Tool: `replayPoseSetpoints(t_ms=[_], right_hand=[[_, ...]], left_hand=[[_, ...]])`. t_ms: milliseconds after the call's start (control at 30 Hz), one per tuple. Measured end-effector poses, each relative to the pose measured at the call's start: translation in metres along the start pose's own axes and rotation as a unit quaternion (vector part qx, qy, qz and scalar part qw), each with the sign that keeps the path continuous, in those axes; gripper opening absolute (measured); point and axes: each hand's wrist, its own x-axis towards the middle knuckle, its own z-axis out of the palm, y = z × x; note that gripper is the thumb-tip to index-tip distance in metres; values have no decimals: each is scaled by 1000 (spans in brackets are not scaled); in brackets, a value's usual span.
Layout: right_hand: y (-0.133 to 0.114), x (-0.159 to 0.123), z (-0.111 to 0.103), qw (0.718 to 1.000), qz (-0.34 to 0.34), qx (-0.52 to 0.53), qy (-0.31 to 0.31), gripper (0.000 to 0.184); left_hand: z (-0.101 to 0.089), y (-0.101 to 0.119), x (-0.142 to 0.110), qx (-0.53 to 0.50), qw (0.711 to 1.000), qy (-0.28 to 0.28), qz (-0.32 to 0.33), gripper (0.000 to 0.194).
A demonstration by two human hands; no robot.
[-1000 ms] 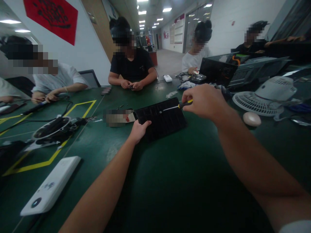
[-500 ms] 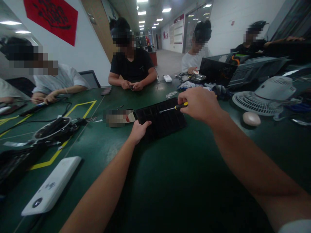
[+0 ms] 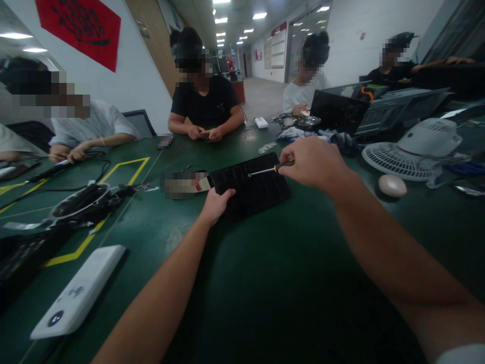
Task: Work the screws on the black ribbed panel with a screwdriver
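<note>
- While my left hand (image 3: 217, 206) grips the near-left side of a black rectangular panel (image 3: 261, 187), thumb on top and fingers out of sight below, my right hand (image 3: 312, 162) is closed round a screwdriver (image 3: 277, 168).
- Screwdriver: black-and-yellow handle, slim metal shaft, pointing left across the panel; a small pale round spot shows at its tip. From my feed I can't confirm contact there.
- Panel: mid-view on the green tabletop (image 3: 273, 263), ridged or sectioned face toward me; can't tell whether it's flat or slightly propped.
- Just left of it, a partly pixelated beige item (image 3: 185, 186), near a few dark bits.
- Right of my right hand: white fan (image 3: 413, 151) with slotted housing, pale computer mouse (image 3: 392, 186) just beside it on the near side.
- Lower left: white slab-shaped device (image 3: 81, 290) with a dark round disc on its face; beyond it, yellow tape (image 3: 64, 262) on the table and a clutter of black cable (image 3: 85, 199).
- Across the table: co-worker in a black T-shirt (image 3: 206, 106), both hands at a small dark thing; another in white (image 3: 94, 126) on the left, hands on a cabled tool.
</note>
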Motion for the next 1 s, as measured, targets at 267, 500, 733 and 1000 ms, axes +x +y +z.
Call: replayPoseSetpoints(t_ms=[267,500,733,1000], right_hand=[[-1,0,1,998,11,-31,-62,34],[5,6,4,996,-14,-11,-92,39],[15,7,2,999,-13,-8,-38,23],[13,6,5,1000,-6,-4,-21,22]], left_hand=[[1,1,0,2,1000,8,0,47],[2,4,-1,8,1000,9,3,46],[0,-1,1,-3,1000,5,4,47],[1,1,0,-3,1000,3,3,46]])
